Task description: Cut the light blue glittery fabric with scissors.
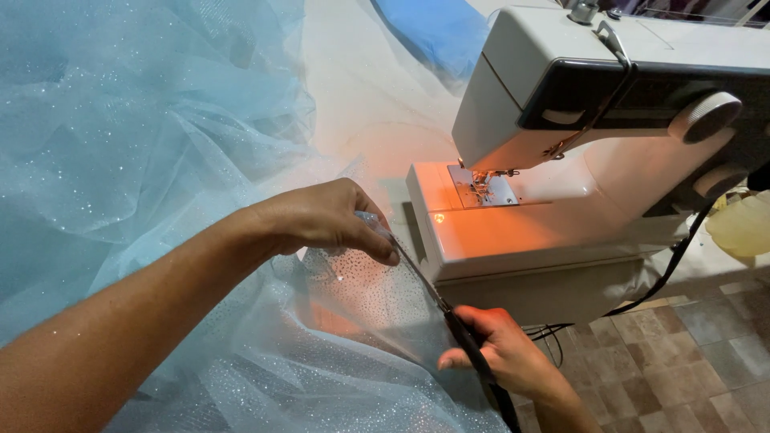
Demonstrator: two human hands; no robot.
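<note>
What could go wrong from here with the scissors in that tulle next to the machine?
The left hand and right hand stretch the glittery blue tulle taut while the scissors cut along it; the left fingers sit near the blade line and could get nicked. The sheer, bunched fabric might let an under layer be cut unseen. The black cord hangs near the right hand and could snag.
</note>
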